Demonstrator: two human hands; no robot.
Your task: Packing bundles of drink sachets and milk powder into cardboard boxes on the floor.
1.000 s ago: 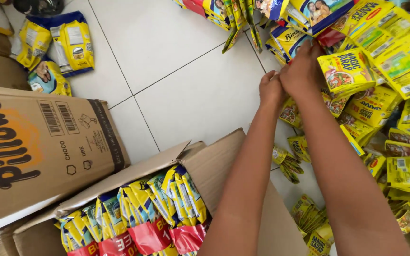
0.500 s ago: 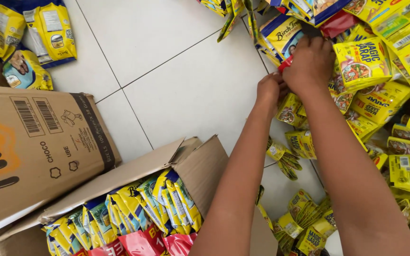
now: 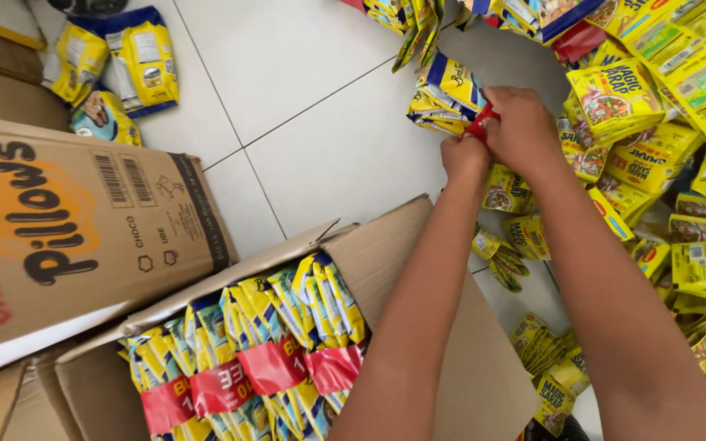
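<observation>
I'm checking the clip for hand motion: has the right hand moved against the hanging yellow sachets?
Yes. The right hand drew left, off the yellow seasoning sachet, toward the blue-and-yellow sachet bundle.

A bundle of blue-and-yellow sachets [image 3: 444,96] lies on the white tiled floor [image 3: 304,98], towards its far edge, at the left edge of a heap of yellow packets. The sachets are stacked flat and fanned slightly. A red band [image 3: 480,124] sits at the bundle's right end — pinched there, partly hidden.
</observation>
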